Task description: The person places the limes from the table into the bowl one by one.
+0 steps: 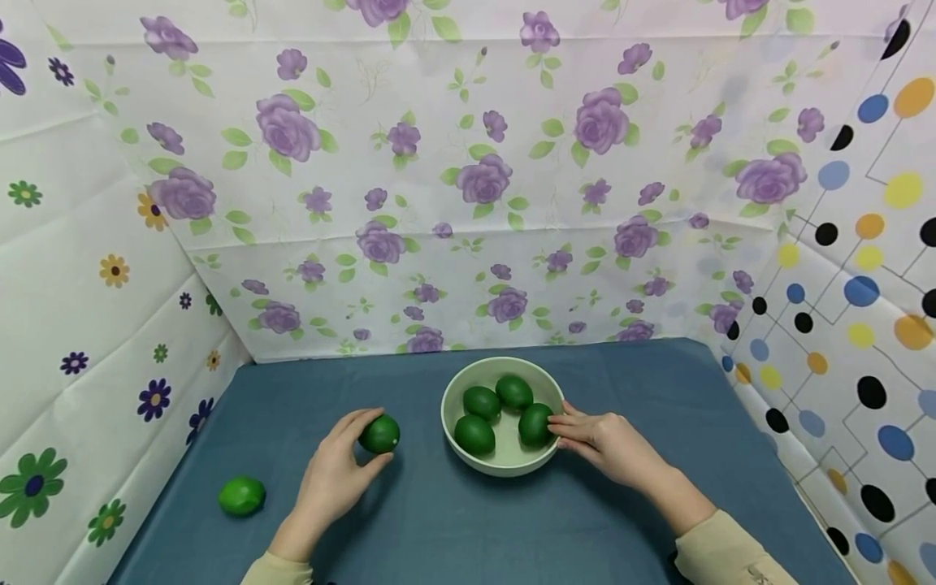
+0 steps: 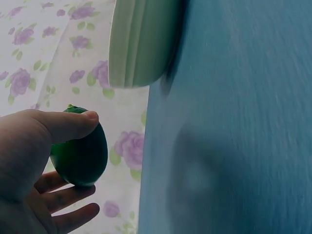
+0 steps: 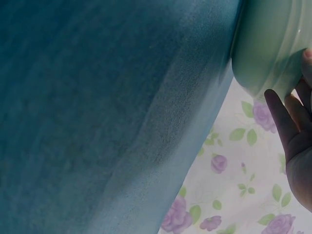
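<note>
My left hand (image 1: pixel 331 475) holds a dark green lime (image 1: pixel 380 435) between thumb and fingers, raised above the table left of the bowl; in the left wrist view the thumb lies on one side of that lime (image 2: pixel 83 158). A pale green bowl (image 1: pixel 504 470) stands upright on the table with several limes (image 1: pixel 475 435) inside. At the bowl's right side, my right hand (image 1: pixel 614 447) grips the rim, some fingertips reaching over it beside the rightmost lime (image 1: pixel 536 425). Whether they touch that lime I cannot tell. The right wrist view shows fingers (image 3: pixel 280 114) against the bowl's outer wall (image 3: pixel 265 46).
Another lime (image 1: pixel 242 496), brighter green, lies on the blue tablecloth (image 1: pixel 453 528) at the left, beyond the left hand. A rose-patterned sheet (image 1: pixel 439 203) hangs behind the table. Flowered (image 1: pixel 66 325) and dotted (image 1: pixel 841 325) sheets flank it on both sides.
</note>
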{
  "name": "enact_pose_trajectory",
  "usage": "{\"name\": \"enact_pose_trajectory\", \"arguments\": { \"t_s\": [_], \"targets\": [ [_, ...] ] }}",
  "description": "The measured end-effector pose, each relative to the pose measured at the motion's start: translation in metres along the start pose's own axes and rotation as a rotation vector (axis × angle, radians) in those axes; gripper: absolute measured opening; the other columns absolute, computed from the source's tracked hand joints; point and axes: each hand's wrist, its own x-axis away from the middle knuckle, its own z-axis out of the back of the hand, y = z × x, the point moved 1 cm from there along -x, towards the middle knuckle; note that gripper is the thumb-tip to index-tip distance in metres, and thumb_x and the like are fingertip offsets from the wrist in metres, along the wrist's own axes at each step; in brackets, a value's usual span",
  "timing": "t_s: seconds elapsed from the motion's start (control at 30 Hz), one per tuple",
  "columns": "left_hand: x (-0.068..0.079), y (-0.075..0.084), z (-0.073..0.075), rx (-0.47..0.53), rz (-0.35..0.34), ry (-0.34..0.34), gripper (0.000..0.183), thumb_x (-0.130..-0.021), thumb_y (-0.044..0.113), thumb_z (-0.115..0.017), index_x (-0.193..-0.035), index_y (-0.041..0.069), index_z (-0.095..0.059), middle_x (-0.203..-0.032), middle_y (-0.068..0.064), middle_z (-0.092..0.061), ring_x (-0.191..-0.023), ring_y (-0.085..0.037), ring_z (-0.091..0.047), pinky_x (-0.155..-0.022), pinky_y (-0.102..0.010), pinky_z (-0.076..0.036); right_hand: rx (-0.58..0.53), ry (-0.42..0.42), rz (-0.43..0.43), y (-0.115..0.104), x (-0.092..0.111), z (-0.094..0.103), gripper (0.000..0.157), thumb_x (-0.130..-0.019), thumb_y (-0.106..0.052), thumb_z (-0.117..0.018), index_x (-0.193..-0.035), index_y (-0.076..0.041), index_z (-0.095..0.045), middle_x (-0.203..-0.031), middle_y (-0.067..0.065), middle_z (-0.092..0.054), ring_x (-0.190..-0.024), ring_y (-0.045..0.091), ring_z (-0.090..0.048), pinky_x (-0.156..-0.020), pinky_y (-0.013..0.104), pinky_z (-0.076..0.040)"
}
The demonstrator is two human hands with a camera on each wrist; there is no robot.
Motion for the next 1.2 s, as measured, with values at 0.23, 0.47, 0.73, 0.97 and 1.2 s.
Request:
{"name": "enact_pose_trajectory", "arguments": {
  "t_s": [0.23, 0.47, 0.73, 0.97, 1.2],
  "targets": [
    [-0.004, 0.011, -0.005, 0.032, -0.037, 0.011, 0.076, -0.081, 0.014, -0.098, -0.149, 0.017, -0.064, -0.146, -0.012, -0.061, -0.121, -0.033, -0.069, -0.089, -0.054, -0.062, -0.008, -0.002, 0.007, -0.001, -0.002, 0.000, 0.035, -0.104, -0.021, -0.074, -0.137, -0.013, -0.076, -0.141, 0.005, -0.070, -0.139, 0.036, -0.058, -0.095, 0.046, -0.062],
    [-0.006, 0.021, -0.010, 0.061, -0.076, 0.010, 0.077, -0.083, 0.016, -0.097, -0.151, 0.018, -0.061, -0.149, -0.010, -0.059, -0.126, -0.032, -0.067, -0.092, -0.053, -0.061, -0.005, -0.004, 0.005, -0.002, -0.002, 0.000, 0.035, -0.103, -0.020, -0.075, -0.137, -0.012, -0.076, -0.141, 0.005, -0.070, -0.138, 0.036, -0.058, -0.094, 0.046, -0.062],
    [-0.006, 0.037, -0.018, 0.104, -0.106, -0.016, 0.076, -0.085, 0.017, -0.095, -0.152, 0.020, -0.061, -0.151, -0.008, -0.058, -0.130, -0.029, -0.065, -0.097, -0.049, -0.060, -0.003, -0.004, -0.007, -0.002, -0.001, 0.000, 0.035, -0.103, -0.021, -0.074, -0.138, -0.013, -0.076, -0.142, 0.004, -0.069, -0.139, 0.035, -0.058, -0.095, 0.045, -0.062],
    [-0.010, 0.052, -0.024, 0.149, -0.110, -0.033, 0.075, -0.084, 0.018, -0.096, -0.151, 0.023, -0.062, -0.152, -0.004, -0.057, -0.130, -0.025, -0.064, -0.097, -0.045, -0.060, 0.008, -0.009, -0.016, -0.002, -0.001, 0.001, 0.036, -0.104, -0.024, -0.073, -0.138, -0.014, -0.075, -0.143, 0.004, -0.069, -0.140, 0.034, -0.057, -0.097, 0.045, -0.061],
    [-0.013, 0.065, -0.034, 0.190, -0.139, -0.049, 0.072, -0.086, 0.019, -0.095, -0.150, 0.023, -0.063, -0.152, -0.004, -0.057, -0.133, -0.024, -0.063, -0.100, -0.045, -0.059, 0.002, -0.005, 0.001, -0.002, -0.001, 0.001, 0.035, -0.104, -0.022, -0.074, -0.138, -0.013, -0.076, -0.142, 0.006, -0.069, -0.140, 0.036, -0.057, -0.095, 0.044, -0.062]
  ]
}}
